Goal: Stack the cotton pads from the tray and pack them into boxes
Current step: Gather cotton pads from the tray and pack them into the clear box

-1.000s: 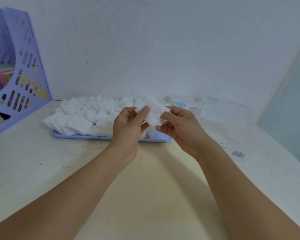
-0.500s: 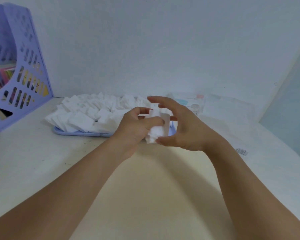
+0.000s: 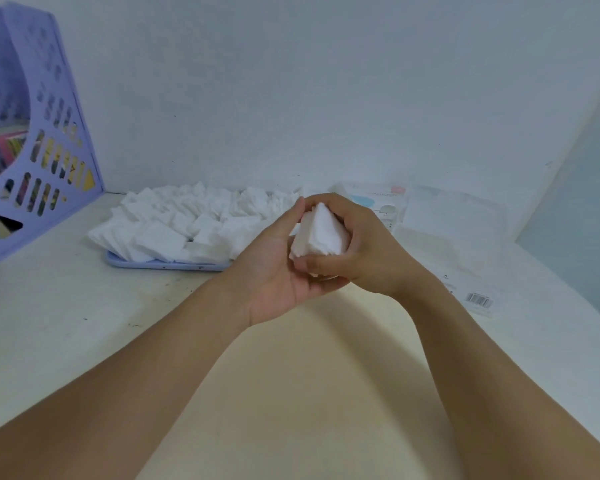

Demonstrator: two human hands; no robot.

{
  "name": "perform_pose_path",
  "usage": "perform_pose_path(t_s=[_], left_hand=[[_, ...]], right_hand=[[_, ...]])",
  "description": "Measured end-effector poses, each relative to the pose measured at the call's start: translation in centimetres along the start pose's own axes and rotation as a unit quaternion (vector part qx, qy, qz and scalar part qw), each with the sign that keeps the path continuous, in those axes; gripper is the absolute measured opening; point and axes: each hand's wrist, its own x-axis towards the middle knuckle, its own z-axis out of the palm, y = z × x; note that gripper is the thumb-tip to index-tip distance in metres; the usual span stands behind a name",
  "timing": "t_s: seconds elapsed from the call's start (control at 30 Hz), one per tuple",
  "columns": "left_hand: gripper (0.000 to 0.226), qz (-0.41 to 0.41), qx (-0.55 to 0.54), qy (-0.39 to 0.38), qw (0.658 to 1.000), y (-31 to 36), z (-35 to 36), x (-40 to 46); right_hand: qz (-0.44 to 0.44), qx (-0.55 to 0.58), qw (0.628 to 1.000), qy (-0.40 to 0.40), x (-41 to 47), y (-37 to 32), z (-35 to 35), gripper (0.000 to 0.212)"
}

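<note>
Small stack of white cotton pads (image 3: 321, 235) held in the air above the table (image 3: 66, 306), just in front of the tray's right end, squeezed between both hands. Left hand (image 3: 278, 271) cupped beneath and to the left of the stack, palm turned up, its fingers (image 3: 293, 213) pressed together and lying straight along the stack's left face. Right hand (image 3: 357, 247) wrapped over from the right, fingers curled round the top and far side, thumb pressed against the lower front edge. Edges of the pads roughly lined up, a few corners uneven at the bottom. Behind, a shallow lilac tray (image 3: 160, 264) heaped with loose cotton pads (image 3: 187, 223), overlapping in all directions and spilling over the rim. Further right, flat packaging (image 3: 444, 216) in pale plastic with a barcode label (image 3: 478, 299) near its front corner. At far left, a purple perforated file holder (image 3: 49, 140) standing upright against the wall, coloured papers inside.
</note>
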Motion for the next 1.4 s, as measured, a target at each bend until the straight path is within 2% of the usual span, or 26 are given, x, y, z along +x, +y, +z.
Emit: perform_pose_path(t_s=[0.17,0.3,0.43,0.53,0.73,0.83,0.93,1.03,1.1,1.23,1.33,1.4], left_hand=[[0.044,0.016,0.021,-0.004,1.0,-0.4,-0.1,0.4],[0.043,0.026,0.011,0.008,1.0,-0.4,-0.4,0.9],[0.051,0.017,-0.032,-0.015,0.999,-0.2,-0.5,0.6],[0.044,0.017,0.019,-0.025,0.999,-0.2,-0.8,0.5],[0.044,0.025,0.049,-0.039,0.998,-0.6,-0.6,0.5],[0.048,0.019,0.051,-0.019,0.998,-0.6,-0.3,0.2],[0.051,0.01,0.071,0.014,0.997,-0.7,-0.2,0.0],[0.068,-0.013,0.098,0.03,0.995,-0.6,-0.6,0.0],[0.072,-0.015,0.107,0.031,0.994,-0.6,-0.7,0.0],[0.058,-0.002,0.091,0.035,0.995,-0.6,-0.8,0.2],[0.051,0.009,0.099,0.019,0.995,-0.4,-0.9,0.1],[0.044,0.023,0.137,0.006,0.99,-0.4,-0.9,-0.1]], right_hand=[[0.001,0.021,1.0,-0.01,0.0,0.7,-0.6,0.091],[-0.013,-0.001,1.0,0.0,0.1,0.6,-0.7,0.09],[-0.002,0.038,0.999,-0.013,0.0,0.7,-0.9,0.094],[0.0,0.034,0.999,-0.028,0.1,0.8,-0.8,0.105],[-0.011,0.048,0.999,-0.009,0.3,1.1,-0.4,0.092],[-0.004,0.057,0.998,-0.03,0.2,1.0,-0.2,0.095],[-0.003,-0.012,0.998,-0.054,0.1,1.0,0.8,0.102],[0.012,-0.063,0.995,-0.08,0.2,1.2,2.0,0.104],[0.021,-0.076,0.992,-0.1,0.1,1.1,2.2,0.103],[0.02,-0.011,0.993,-0.112,-0.1,0.4,0.8,0.111],[0.022,0.062,0.994,-0.092,-0.4,0.1,-0.8,0.102],[0.019,0.051,0.994,-0.097,-0.4,0.2,-1.2,0.094]])
